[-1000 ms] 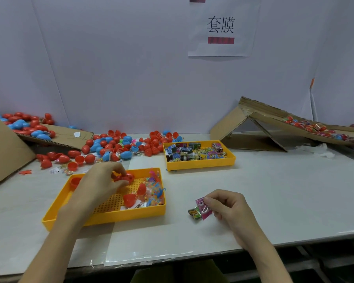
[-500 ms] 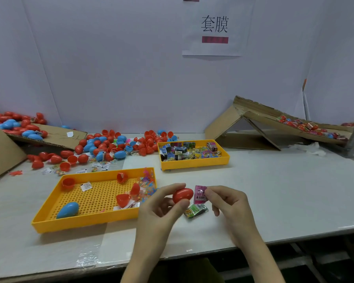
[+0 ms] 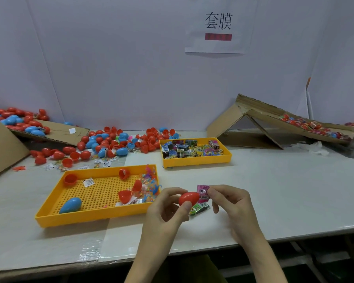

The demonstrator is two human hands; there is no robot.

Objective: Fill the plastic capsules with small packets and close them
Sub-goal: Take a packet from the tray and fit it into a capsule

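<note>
capsule (image 3: 189,198): red, in the lower centre of the frame, lifted off the table and lying roughly level; whether it is one half or a closed shell cannot be told.
left hand (image 3: 166,209): pinches the capsule, thumb under it and forefinger over it; the other fingers are loosely curled below.
pink packet (image 3: 202,193): just right of the capsule, upright, its left edge hidden behind the capsule's right end.
right hand (image 3: 231,205): thumb and forefinger are clamped on the pink packet's upper right corner; the remaining fingers are curled.
green packet (image 3: 199,208): directly below the capsule and pink packet; whether it lies on the table or hangs from the right hand cannot be told.
near tray (image 3: 90,218): yellow, perforated floor, left of the hands.
near tray contents: a blue capsule (image 3: 71,204) at the lower left corner, several red halves (image 3: 124,196), and small coloured toys (image 3: 149,184) along the right side.
far tray (image 3: 196,161): yellow, above the hands, filled with packets (image 3: 190,150).
pile (image 3: 110,141): loose red and blue capsules, left of the far tray, beside the wall.
ramp (image 3: 264,117): cardboard, at the right edge of the frame, carrying more capsules.
sign (image 3: 218,25): white paper on the wall, at top centre.
table (image 3: 284,190): pale surface under all of the above.
</note>
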